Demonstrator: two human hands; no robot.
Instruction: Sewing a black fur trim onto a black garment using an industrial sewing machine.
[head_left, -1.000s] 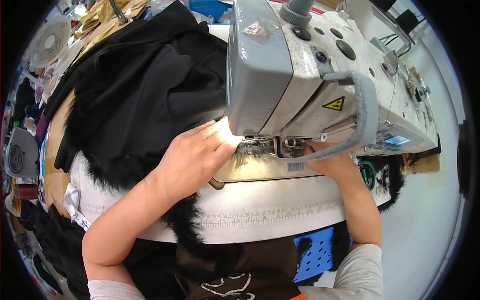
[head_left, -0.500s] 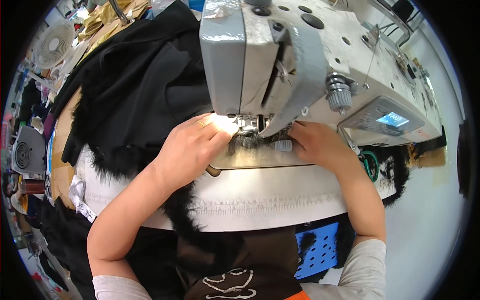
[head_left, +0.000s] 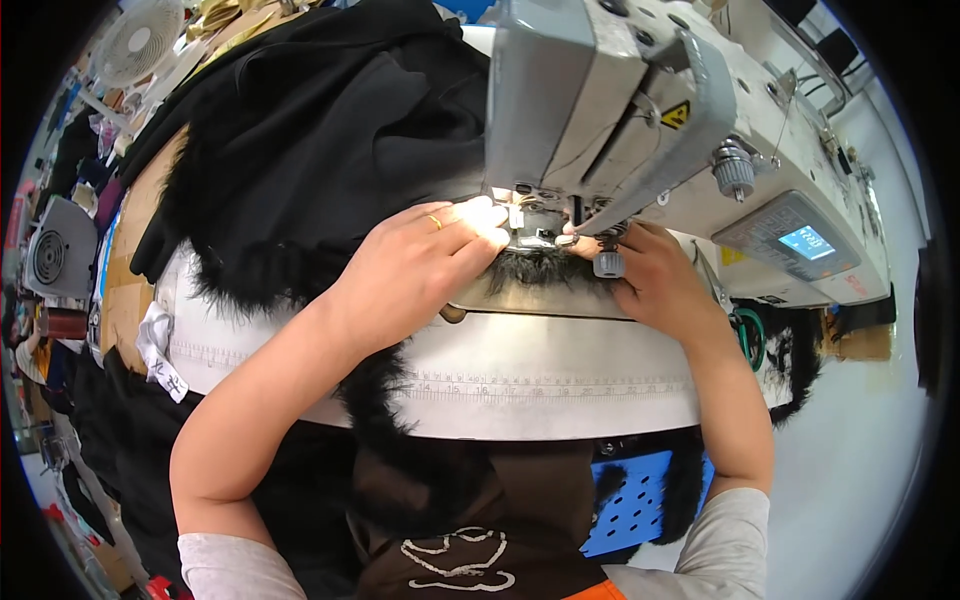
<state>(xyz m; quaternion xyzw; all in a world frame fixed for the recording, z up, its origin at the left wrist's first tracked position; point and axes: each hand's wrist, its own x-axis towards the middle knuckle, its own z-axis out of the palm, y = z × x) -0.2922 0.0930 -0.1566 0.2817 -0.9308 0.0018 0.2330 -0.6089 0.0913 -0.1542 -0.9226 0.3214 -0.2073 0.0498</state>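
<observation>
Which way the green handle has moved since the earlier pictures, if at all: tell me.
No: the green handle shows no clear shift, still lying near the right end of the table.

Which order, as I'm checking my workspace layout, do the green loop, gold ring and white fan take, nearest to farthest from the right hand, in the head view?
1. Green loop, to the right of the right hand.
2. Gold ring, on the left hand.
3. White fan, far at upper left.

Cloth (head_left: 330, 130) left of sewing machine (head_left: 700, 190), both on table (head_left: 540, 350), fan (head_left: 140, 40) at back left
</observation>
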